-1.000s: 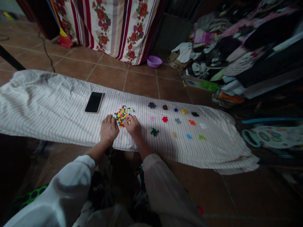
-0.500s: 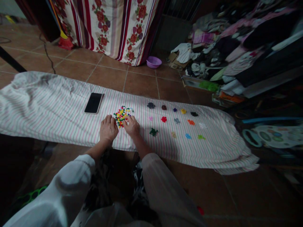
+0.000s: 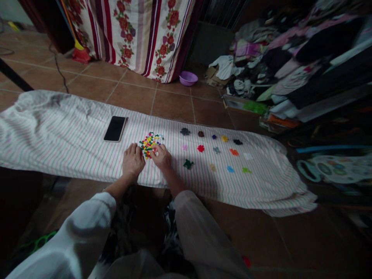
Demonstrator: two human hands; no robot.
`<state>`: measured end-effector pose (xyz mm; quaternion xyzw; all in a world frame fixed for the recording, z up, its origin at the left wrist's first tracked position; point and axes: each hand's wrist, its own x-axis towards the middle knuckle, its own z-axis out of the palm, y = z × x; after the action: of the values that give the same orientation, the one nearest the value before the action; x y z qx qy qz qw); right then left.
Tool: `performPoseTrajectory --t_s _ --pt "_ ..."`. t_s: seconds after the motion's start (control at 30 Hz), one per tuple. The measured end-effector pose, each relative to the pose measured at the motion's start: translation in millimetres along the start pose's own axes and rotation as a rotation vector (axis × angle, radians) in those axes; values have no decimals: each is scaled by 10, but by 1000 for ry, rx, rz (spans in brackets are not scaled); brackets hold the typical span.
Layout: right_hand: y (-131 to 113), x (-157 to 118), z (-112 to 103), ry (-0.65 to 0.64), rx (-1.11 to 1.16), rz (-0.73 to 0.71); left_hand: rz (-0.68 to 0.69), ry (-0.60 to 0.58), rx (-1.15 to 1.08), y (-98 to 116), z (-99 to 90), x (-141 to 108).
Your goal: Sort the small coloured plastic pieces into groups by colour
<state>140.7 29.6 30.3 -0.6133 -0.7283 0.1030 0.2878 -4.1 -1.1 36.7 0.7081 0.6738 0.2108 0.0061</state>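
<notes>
A mixed heap of tiny coloured pieces (image 3: pixel 148 142), mostly red, yellow, green and white, lies on the striped cloth. Against its left edge rests my left hand (image 3: pixel 133 159), palm down, fingers lying on the cloth. My right hand (image 3: pixel 162 156) reaches over the heap's right edge, thumb and forefinger drawn together; whatever sits between them is too small to make out. To the right are small piles sorted by colour, among them dark green (image 3: pixel 188 164), red (image 3: pixel 200 148), pink (image 3: pixel 185 147), dark grey (image 3: pixel 185 131) and orange (image 3: pixel 233 152).
A phone (image 3: pixel 115 128) with a dark screen lies left of the heap. The striped cloth (image 3: pixel 72 135) covers a long, low surface. Beyond it are a purple basin (image 3: pixel 188 78), a red dustpan (image 3: pixel 81 55), a floral curtain (image 3: pixel 139 35) and heaped clothes (image 3: pixel 261 58).
My right fingers have shifted slightly within the heap's near right side. The left hand stays by the heap. The whole view has tilted a little, and the sorted piles look the same.
</notes>
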Motion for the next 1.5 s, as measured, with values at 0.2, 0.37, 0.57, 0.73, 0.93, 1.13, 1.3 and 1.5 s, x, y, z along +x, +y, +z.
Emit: performPoseTrajectory --t_s 0.2,0.37,0.57,0.73,0.93,1.13,1.3,1.5 --pt "6 8 41 0 -20 17 7 19 21 -7 22 -1" --pt "-7 61 90 -10 2 131 7 17 15 -7 19 -3" --pt "12 72 88 38 119 157 0 10 -6 0 6 -3" --pt "85 36 80 127 306 201 -1 8 -5 9 -6 -2" --pt "134 -34 15 118 465 323 13 10 27 6 -1 -7" --pt "110 -226 -229 54 534 358 20 25 27 -4 11 -14" --pt "239 -388 -568 52 629 357 27 19 18 -3 -1 -13" --pt "582 -541 -990 232 528 380 30 26 31 -9 3 -16"
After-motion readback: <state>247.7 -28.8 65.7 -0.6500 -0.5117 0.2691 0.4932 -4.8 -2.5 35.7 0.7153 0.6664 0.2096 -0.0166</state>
